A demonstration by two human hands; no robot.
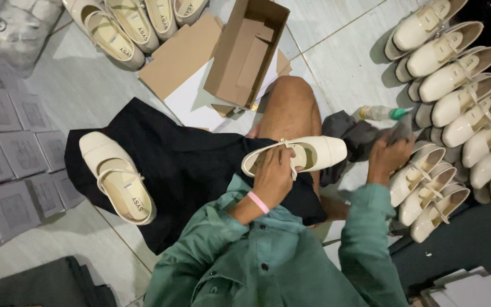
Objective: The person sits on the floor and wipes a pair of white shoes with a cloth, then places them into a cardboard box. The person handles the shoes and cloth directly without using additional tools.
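The left hand [273, 173] is grasping a cream shoe [296, 154], holding it over the lap, fingers curled into its opening. The right hand [389, 152] is clenching a grey cloth [400, 131] just beside a plastic bottle [379, 113], near rows of cream shoes [456, 85] on the right.

One open cardboard box [245, 54], one bottle [379, 112], two hands.
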